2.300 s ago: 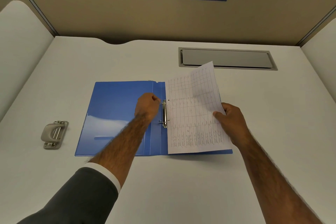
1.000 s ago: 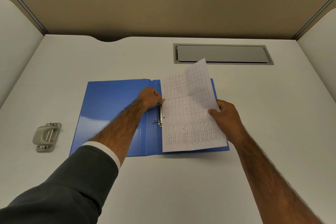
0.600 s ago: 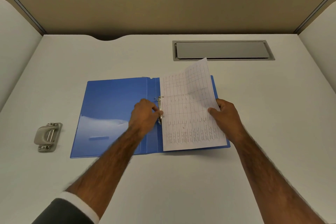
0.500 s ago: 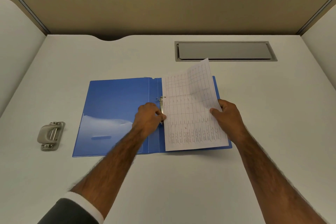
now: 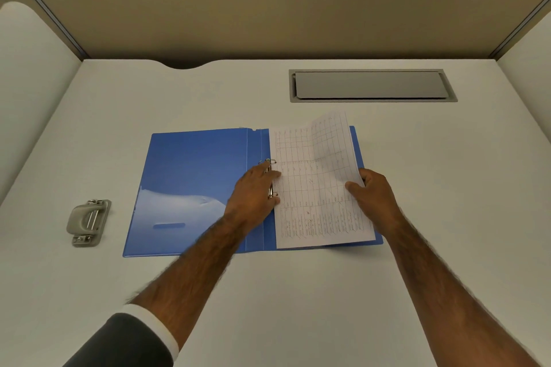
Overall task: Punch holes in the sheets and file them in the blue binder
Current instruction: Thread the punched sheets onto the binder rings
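The desk (image 5: 298,292) carries the blue binder (image 5: 193,188), lying open near its middle, well short of the back edge. On the binder's right leaf lies the printed sheet (image 5: 319,188), its far right corner lifted and its left margin at the metal rings (image 5: 269,179). The right hand (image 5: 374,197) is clamped on the sheet's right edge, thumb on top. The left hand (image 5: 253,194) rests over the rings with its fingers together, gripping nothing that can be seen. A grey hole punch (image 5: 88,222) sits near the desk's left edge, well apart. The step appears to be seating the sheet on the rings; it would go best with the paper held flat and both holes pressed fully over the prongs before the rings close.
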